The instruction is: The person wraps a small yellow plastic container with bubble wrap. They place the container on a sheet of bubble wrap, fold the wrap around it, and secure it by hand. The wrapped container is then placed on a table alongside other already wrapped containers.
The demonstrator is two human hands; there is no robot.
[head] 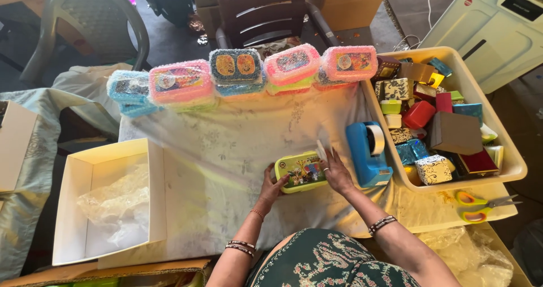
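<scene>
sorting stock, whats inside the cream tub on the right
The cream tub holds small gift boxes in mixed colours, a brown box on top and a red container. Lower layers are covered.

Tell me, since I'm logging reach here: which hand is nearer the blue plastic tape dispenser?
Right. The right hand rests on the green lunch box beside the blue tape dispenser; the left hand grips the box's far side.

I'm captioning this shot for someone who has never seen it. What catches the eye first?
First, the row of pink and blue wrapped boxes along the table's far edge. Next, at centre, the left hand and right hand hold a green lunch box on clear wrap, with a blue tape dispenser just to its right. At the right, a cream tub brims with small gift boxes.
</scene>
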